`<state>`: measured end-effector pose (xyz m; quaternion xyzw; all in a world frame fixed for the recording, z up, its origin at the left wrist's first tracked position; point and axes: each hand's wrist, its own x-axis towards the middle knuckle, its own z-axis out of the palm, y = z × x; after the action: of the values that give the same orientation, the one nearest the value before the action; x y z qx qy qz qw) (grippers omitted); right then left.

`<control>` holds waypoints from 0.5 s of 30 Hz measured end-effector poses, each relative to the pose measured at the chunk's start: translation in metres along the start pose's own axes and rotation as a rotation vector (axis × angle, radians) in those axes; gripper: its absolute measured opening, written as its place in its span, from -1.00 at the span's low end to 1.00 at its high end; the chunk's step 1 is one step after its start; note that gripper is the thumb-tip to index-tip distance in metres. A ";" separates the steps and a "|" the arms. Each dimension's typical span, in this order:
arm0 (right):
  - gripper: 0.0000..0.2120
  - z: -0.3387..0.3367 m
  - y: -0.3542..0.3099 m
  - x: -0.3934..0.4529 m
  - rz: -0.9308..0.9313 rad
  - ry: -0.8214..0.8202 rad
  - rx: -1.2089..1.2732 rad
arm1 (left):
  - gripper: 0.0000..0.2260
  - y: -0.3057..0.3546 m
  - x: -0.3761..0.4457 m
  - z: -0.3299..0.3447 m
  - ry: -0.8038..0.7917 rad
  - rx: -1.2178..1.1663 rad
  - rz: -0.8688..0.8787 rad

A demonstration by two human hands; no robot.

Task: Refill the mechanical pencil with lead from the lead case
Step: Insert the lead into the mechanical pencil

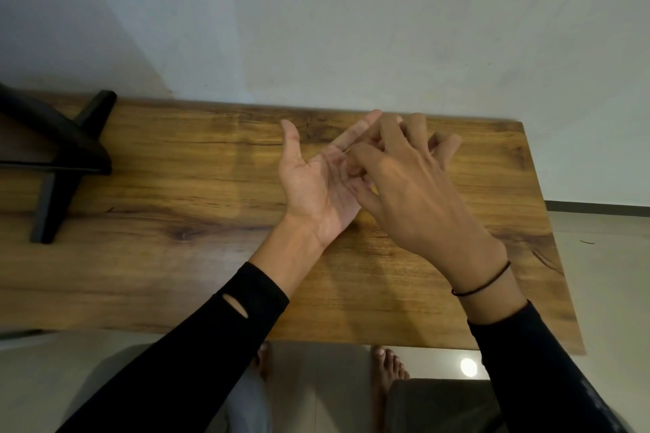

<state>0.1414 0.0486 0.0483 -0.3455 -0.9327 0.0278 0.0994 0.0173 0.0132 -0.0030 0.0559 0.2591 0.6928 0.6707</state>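
Observation:
My left hand (314, 186) is held palm up over the wooden table (169, 228), fingers stretched out and apart. My right hand (415, 193) lies back-up across the left fingers, its thumb and forefinger pinched together at the base of those fingers. Whatever is between the pinched fingertips is too small or too hidden to make out. Neither a mechanical pencil nor a lead case shows anywhere in view. Both arms wear black sleeves, and a thin black band (482, 286) circles the right wrist.
A black stand with splayed legs (59, 158) sits at the table's left end. A pale wall runs behind the table's far edge. The table's right edge (552, 228) drops to a tiled floor, and bare feet (387, 367) show below the near edge.

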 end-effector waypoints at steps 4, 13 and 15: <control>-0.89 0.002 -0.001 0.000 0.003 -0.035 -0.015 | 0.06 -0.001 0.001 -0.001 -0.028 0.004 -0.024; -0.95 -0.010 0.027 0.005 0.136 0.091 0.412 | -0.39 0.019 0.020 -0.003 0.176 0.605 0.172; -0.98 -0.014 0.041 0.005 0.201 0.137 0.582 | -0.78 0.025 0.020 -0.008 0.279 1.174 0.408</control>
<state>0.1668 0.0822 0.0576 -0.3941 -0.8380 0.2797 0.2533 -0.0104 0.0311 -0.0050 0.3716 0.6646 0.5501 0.3429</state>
